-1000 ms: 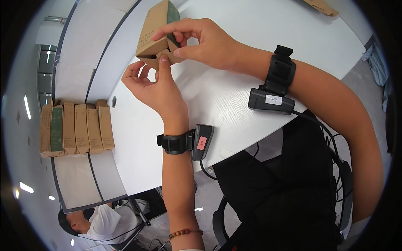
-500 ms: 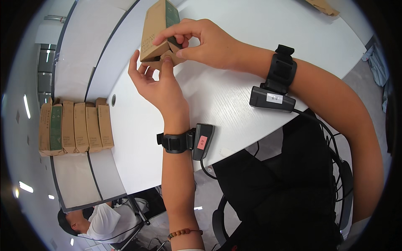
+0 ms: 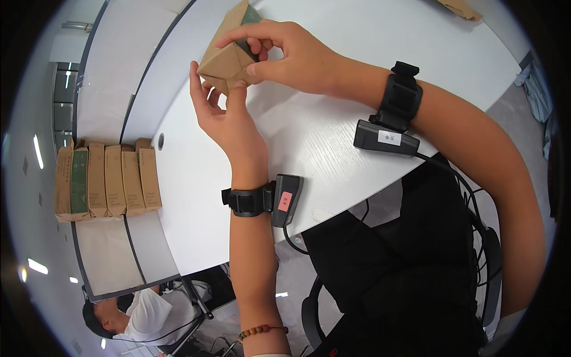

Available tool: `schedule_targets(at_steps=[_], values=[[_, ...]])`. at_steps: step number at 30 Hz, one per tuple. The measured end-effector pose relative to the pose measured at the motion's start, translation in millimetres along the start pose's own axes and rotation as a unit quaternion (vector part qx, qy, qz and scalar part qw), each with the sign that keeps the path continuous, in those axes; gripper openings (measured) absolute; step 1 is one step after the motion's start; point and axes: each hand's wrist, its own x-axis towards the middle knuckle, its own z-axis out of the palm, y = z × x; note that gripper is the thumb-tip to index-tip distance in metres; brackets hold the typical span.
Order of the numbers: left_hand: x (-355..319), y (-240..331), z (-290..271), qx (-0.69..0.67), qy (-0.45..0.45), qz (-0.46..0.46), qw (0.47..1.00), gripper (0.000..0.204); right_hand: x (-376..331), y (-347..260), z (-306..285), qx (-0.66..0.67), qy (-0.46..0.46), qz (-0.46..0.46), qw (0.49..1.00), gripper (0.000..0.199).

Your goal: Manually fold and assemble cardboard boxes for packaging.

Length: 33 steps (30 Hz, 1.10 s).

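A brown cardboard box [image 3: 225, 62] with a green side panel is held over the far part of the white table, its end turned toward me. My left hand [image 3: 229, 122] grips it from below, thumb on the lower edge of that end and fingers along its left side. From the right, my right hand [image 3: 300, 59] pinches the box, index finger across the top edge and thumb pressing the end face. Folded flaps meet there in a seam. The box's far end is cut off by the frame's upper edge.
Several similar boxes [image 3: 110, 181] stand in a row on top of the partition at left. Another brown cardboard piece [image 3: 461, 9] lies at the table's far right. A seated person [image 3: 146, 312] is beyond the partition. Cabled black devices [image 3: 386, 140] are strapped to both my wrists.
The gap at the box's end has closed as its flaps folded flat. The box has tilted so more of its end faces me, and my hands shifted slightly with it.
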Motion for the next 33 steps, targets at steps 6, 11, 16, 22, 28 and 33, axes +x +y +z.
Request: schedule_targets(at_steps=[6,11,16,22,28,33], values=[[0.3,-9.2,7.6,0.172,-0.039,0.123,0.977,0.077,-2.1,10.7,-1.8,0.042,-0.056,0.096,0.993,0.044],[27.2,-34.3,-32.2,0.142,0.045,0.034,0.988,0.063,8.7,37.8,-11.7,-0.036,-0.006,0.142,0.989,0.035],[47.0,-17.2,-126.1,0.077,0.188,0.044,0.978,0.052,14.7,52.3,-31.4,-0.105,0.040,0.119,0.987,0.029],[107.8,142.3,-230.2,0.191,0.266,0.277,0.903,0.055,-0.5,50.8,-28.8,-0.151,0.039,0.063,0.986,0.025],[156.6,249.3,-317.8,0.386,0.381,0.091,0.835,0.063,0.0,42.2,-27.8,-0.153,0.020,0.053,0.987,0.023],[183.5,244.1,-409.7,0.635,0.367,0.215,0.645,0.058,4.4,27.4,-26.2,-0.149,-0.003,0.085,0.985,0.021]])
